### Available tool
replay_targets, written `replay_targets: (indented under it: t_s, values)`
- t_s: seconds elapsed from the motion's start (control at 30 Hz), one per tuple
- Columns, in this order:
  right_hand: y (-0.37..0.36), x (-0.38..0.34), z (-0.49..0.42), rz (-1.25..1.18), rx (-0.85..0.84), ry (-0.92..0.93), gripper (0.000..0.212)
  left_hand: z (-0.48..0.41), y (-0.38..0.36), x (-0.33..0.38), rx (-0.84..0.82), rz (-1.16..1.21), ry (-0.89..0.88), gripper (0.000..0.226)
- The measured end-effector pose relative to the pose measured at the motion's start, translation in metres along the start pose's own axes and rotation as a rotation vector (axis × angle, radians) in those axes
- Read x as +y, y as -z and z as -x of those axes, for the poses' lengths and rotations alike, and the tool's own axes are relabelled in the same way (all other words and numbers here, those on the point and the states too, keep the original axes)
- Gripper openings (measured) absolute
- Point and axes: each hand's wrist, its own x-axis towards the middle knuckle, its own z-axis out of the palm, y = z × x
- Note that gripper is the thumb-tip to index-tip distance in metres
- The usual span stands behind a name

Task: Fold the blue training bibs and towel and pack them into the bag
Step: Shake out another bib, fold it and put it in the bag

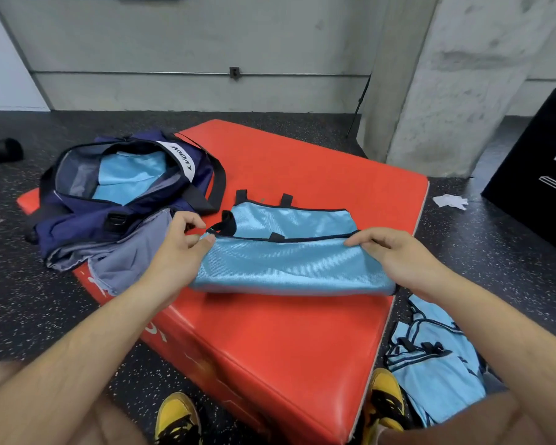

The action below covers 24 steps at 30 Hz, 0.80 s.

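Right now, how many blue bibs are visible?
3 at least: one bib on the red mat, pinched by left hand and right hand; one bib in the open bag; a crumpled heap on the floor, maybe hiding more.

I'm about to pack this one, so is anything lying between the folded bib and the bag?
Only the black strap, flat on the mat between the bib and the open bag; the towel lies just beside that path. Nothing tall blocks it.

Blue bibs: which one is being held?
The half-folded bib on the red mat, pinched by left hand and right hand. Another bib sits in the navy bag; the rest lie heaped on the floor.
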Motion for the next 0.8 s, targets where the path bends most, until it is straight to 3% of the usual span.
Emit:
replay_targets:
  t_s: [0.17,0.3,0.43,0.6,0.8]
  values:
    - [-0.007,0.009,-0.012,0.027,0.049,0.011,0.029,-0.01,-0.007,-0.003,-0.022,-0.13,0.011,0.023]
    - [-0.008,0.004,-0.022,-0.031,0.05,-0.019,0.024,-0.018,-0.013,-0.001,-0.027,-0.145,0.049,0.034]
    - [0.004,-0.016,-0.032,-0.011,0.043,-0.012,0.039,-0.03,-0.017,0.013,-0.028,-0.126,0.031,0.029]
    - [0.027,-0.029,-0.063,0.106,0.036,-0.012,0.041,-0.061,-0.012,0.028,-0.095,-0.203,-0.014,0.029]
    - [0.0,0.008,-0.082,0.168,0.035,-0.114,0.044,-0.089,-0.029,0.0,-0.16,-0.392,-0.015,0.031]
